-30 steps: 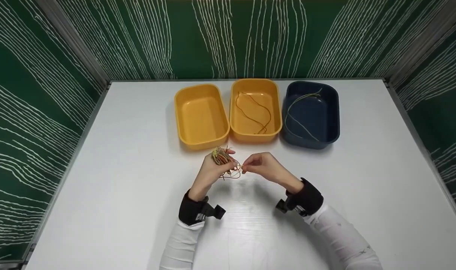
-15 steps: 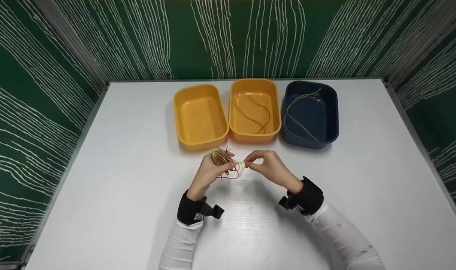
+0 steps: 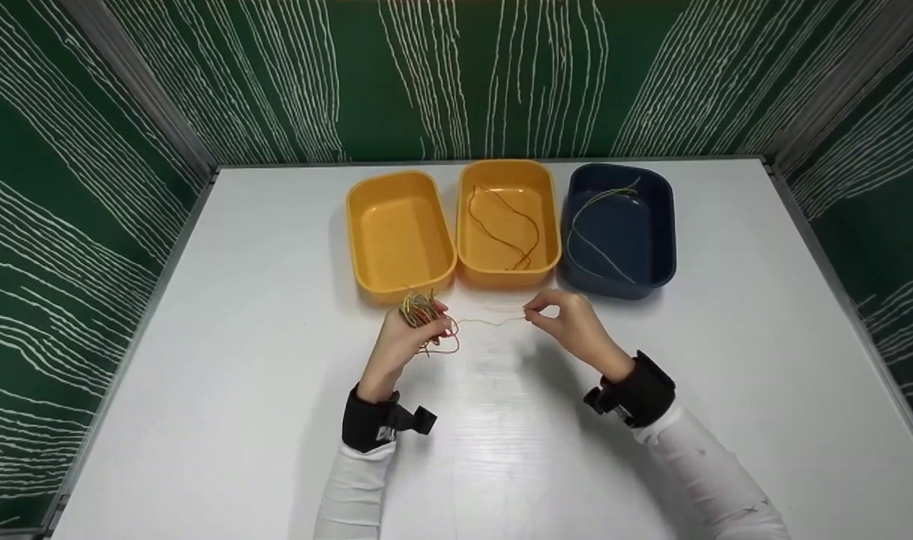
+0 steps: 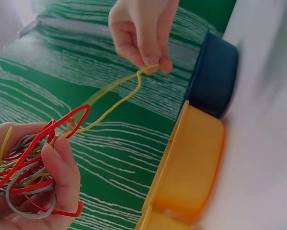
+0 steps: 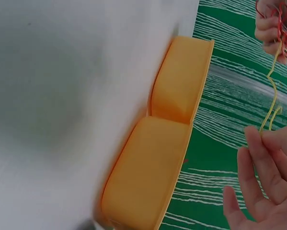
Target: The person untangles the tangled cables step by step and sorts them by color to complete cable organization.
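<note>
In the head view my left hand (image 3: 403, 337) grips a tangled bundle of thin cords (image 4: 26, 167), red, grey and yellow, with red loops hanging out past the thumb. My right hand (image 3: 572, 326) pinches a yellow cord (image 4: 109, 106) between thumb and fingertips, to the right of the bundle. That cord stretches between the two hands, its other end running into the bundle. In the left wrist view it is doubled over and kinked near the right fingertips. The right wrist view shows a short free end beside the pinch.
Beyond the hands stand a left yellow bin (image 3: 355, 247), a middle yellow bin (image 3: 462, 247) and a dark blue bin (image 3: 670, 247), side by side on the white table (image 3: 261, 360). An orange-looking cord (image 3: 535, 225) lies in the middle bin, a yellowish cord (image 3: 602, 247) in the blue one.
My right hand has moved right, away from the left, drawing the yellow cord out of the bundle. The left hand has shifted slightly left with the bundle.
</note>
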Available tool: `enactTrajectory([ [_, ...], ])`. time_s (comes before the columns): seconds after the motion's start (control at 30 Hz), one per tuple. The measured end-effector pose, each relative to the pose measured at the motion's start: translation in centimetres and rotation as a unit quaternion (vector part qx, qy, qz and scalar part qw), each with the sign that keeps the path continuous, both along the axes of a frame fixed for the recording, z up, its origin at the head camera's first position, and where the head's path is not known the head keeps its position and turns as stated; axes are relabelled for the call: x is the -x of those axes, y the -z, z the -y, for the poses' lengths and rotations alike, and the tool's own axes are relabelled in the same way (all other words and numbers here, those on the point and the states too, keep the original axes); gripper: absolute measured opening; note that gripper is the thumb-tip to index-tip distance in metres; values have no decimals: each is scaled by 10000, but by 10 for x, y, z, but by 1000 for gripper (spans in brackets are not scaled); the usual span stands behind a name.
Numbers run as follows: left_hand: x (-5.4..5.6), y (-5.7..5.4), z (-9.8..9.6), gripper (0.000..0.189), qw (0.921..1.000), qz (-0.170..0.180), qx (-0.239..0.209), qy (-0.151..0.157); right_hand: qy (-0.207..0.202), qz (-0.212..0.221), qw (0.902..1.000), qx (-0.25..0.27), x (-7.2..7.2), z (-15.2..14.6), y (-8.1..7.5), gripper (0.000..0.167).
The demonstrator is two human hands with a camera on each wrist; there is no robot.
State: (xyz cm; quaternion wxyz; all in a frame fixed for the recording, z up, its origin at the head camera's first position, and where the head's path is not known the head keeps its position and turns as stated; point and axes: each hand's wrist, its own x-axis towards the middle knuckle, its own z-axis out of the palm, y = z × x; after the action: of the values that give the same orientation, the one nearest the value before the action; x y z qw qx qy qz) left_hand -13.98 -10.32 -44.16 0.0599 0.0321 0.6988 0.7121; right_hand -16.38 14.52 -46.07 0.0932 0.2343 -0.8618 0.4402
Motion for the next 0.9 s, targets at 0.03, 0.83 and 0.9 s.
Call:
enactTrajectory([
  [0.03,2,3,0,25,10000,2,-23,12,15,101,9999,44,0,-2,-1,5],
  [0.83,6,8,16,32,9990,104,-191,-388,788,939,9897,741,-9,-56,-34,5],
  [0.9,6,8,16,31,9991,72,-178,-381,843,974,9887,761,-11,-56,-40,5],
])
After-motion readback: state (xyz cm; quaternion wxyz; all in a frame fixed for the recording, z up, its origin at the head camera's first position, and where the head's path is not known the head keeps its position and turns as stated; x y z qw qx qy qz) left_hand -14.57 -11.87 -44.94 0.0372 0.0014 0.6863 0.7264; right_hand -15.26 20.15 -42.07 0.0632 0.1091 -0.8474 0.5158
